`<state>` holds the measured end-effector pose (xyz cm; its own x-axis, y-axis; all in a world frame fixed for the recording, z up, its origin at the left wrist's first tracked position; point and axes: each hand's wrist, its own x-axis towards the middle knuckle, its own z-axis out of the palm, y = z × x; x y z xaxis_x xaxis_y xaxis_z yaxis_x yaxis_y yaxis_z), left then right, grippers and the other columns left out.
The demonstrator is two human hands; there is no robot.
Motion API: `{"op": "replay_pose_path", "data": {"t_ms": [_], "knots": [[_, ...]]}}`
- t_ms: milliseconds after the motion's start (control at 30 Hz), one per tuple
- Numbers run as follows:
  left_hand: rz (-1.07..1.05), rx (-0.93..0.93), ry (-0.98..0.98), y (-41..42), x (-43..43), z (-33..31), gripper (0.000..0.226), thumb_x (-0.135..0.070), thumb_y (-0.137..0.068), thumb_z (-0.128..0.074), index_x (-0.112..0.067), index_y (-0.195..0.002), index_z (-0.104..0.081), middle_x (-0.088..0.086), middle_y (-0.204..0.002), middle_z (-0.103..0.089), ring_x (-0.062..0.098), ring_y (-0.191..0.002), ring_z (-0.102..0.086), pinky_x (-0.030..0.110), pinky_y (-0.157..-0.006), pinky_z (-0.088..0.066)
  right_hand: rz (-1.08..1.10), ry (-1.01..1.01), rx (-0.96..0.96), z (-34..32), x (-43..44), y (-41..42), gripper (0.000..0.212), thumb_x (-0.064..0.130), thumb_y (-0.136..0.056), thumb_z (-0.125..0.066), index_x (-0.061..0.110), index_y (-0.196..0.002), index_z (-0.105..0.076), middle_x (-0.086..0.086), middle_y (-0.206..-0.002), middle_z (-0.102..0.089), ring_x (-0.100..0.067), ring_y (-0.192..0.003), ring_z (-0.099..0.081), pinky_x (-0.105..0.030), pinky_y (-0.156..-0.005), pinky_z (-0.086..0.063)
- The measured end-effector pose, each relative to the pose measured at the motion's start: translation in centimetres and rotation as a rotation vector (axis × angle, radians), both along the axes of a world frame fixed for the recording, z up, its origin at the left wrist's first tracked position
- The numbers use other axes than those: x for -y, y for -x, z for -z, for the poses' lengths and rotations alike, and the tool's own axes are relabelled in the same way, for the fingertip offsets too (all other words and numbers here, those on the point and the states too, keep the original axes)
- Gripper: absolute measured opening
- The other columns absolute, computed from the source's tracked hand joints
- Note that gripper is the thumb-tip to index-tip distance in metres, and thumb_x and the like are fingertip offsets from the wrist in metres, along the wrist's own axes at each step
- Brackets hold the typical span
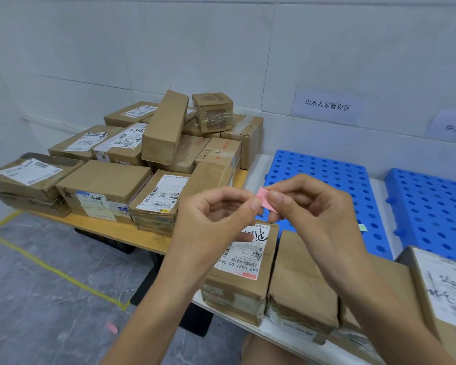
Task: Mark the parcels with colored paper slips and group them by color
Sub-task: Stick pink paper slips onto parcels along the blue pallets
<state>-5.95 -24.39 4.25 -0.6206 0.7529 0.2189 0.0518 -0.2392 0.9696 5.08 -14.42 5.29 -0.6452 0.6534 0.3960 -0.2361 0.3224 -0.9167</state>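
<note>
My left hand (216,214) and my right hand (308,204) meet in mid-air and pinch a small pink paper slip (264,198) between thumbs and fingers. Directly below them sits a cardboard parcel (237,280) with a white shipping label, beside a plain brown parcel (300,285) and a third labelled one (442,291) at the right edge. A pile of several brown parcels (132,164) covers the wooden table (132,231) at the left. A green slip (362,227) peeks out behind my right wrist.
Two blue perforated plastic pallets (327,177) (432,206) lie at the right against the white wall, under paper signs (327,105). A pink slip (111,327) lies on the grey floor, which has yellow tape lines (50,267).
</note>
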Motion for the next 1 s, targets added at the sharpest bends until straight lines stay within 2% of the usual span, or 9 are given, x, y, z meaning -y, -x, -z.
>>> {"op": "replay_pose_path", "data": {"t_ms": [100, 233, 400, 533, 600, 667, 733, 867, 1000], "knots": [[-0.039, -0.059, 0.007, 0.0, -0.1, 0.0, 0.005, -0.016, -0.075, -0.073, -0.011, -0.073, -0.073, 0.007, -0.069, -0.069, 0.016, -0.068, -0.063, 0.031, -0.056, -0.059, 0.031, -0.098, 0.020, -0.2, 0.4, 0.0, 0.005, 0.017, -0.077, -0.068, 0.012, -0.078, -0.070, -0.003, -0.065, -0.068, -0.019, -0.061, -0.063, -0.013, -0.063, -0.048], [-0.143, -0.134, 0.007, -0.3, -0.5, 0.1, 0.005, -0.009, -0.077, -0.073, -0.007, -0.072, -0.071, 0.008, -0.066, -0.069, 0.018, -0.065, -0.063, 0.041, -0.060, -0.060, 0.080, -0.203, 0.062, 0.2, 0.6, 0.0, 0.005, 0.013, -0.081, -0.070, 0.016, -0.078, -0.071, 0.001, -0.071, -0.068, -0.016, -0.065, -0.063, -0.015, -0.066, -0.050], [-0.197, -0.147, 0.003, -0.6, -0.8, 0.4, 0.012, 0.001, -0.078, -0.071, -0.009, -0.073, -0.073, 0.011, -0.064, -0.068, 0.019, -0.059, -0.065, 0.048, -0.063, -0.059, 0.107, -0.172, 0.077, 0.6, 0.4, 0.3, 0.007, 0.013, -0.082, -0.071, 0.017, -0.077, -0.070, -0.002, -0.072, -0.068, -0.016, -0.065, -0.064, -0.021, -0.068, -0.053], [-0.212, -0.173, 0.005, -0.6, -0.8, 0.7, 0.005, -0.008, -0.073, -0.073, -0.013, -0.072, -0.074, 0.006, -0.062, -0.069, 0.028, -0.065, -0.065, 0.051, -0.070, -0.058, 0.088, -0.138, 0.074, 0.6, 0.4, 0.3, 0.006, 0.012, -0.082, -0.071, 0.017, -0.077, -0.071, -0.002, -0.069, -0.068, -0.016, -0.063, -0.064, -0.020, -0.067, -0.053], [-0.202, -0.142, 0.003, -0.5, -0.8, 0.8, 0.012, -0.002, -0.076, -0.074, -0.013, -0.070, -0.074, 0.009, -0.063, -0.069, 0.025, -0.062, -0.065, 0.048, -0.066, -0.059, 0.075, -0.129, 0.081, 0.7, 0.2, 0.4, 0.005, 0.010, -0.083, -0.070, 0.014, -0.079, -0.071, -0.003, -0.066, -0.067, -0.014, -0.062, -0.063, -0.017, -0.066, -0.051], [-0.167, -0.069, -0.013, -0.4, -0.7, 0.8, 0.017, 0.004, -0.078, -0.069, -0.011, -0.070, -0.074, 0.011, -0.064, -0.069, 0.022, -0.064, -0.065, 0.034, -0.057, -0.059, 0.050, -0.105, 0.082, 0.7, 0.0, 0.4, 0.006, 0.009, -0.083, -0.069, 0.014, -0.079, -0.071, -0.004, -0.065, -0.067, -0.012, -0.061, -0.063, -0.017, -0.067, -0.051], [-0.119, -0.006, -0.016, -0.4, -0.5, 0.7, 0.020, 0.005, -0.080, -0.066, -0.011, -0.070, -0.074, 0.010, -0.063, -0.069, 0.021, -0.065, -0.065, 0.023, -0.055, -0.055, 0.014, -0.070, 0.085, 0.6, -0.2, 0.5, 0.006, 0.010, -0.082, -0.068, 0.013, -0.079, -0.071, -0.005, -0.066, -0.069, -0.011, -0.061, -0.063, -0.015, -0.067, -0.050], [-0.042, 0.063, -0.013, -0.3, -0.2, 0.5, 0.021, 0.005, -0.083, -0.062, -0.009, -0.073, -0.072, 0.006, -0.063, -0.070, 0.013, -0.060, -0.067, 0.019, -0.056, -0.054, -0.057, 0.006, 0.101, 0.7, -0.8, 0.5, 0.008, 0.013, -0.082, -0.066, 0.007, -0.083, -0.071, 0.000, -0.064, -0.069, -0.009, -0.061, -0.064, -0.015, -0.067, -0.050], [-0.009, 0.113, -0.011, -0.2, 0.0, 0.5, 0.018, 0.004, -0.084, -0.061, -0.007, -0.076, -0.072, 0.005, -0.063, -0.070, 0.009, -0.058, -0.066, 0.018, -0.055, -0.054, -0.136, 0.111, 0.130, 0.7, -1.0, 0.4, 0.015, 0.019, -0.081, -0.064, 0.007, -0.086, -0.071, -0.001, -0.060, -0.065, -0.009, -0.061, -0.061, -0.013, -0.068, -0.048]]}}
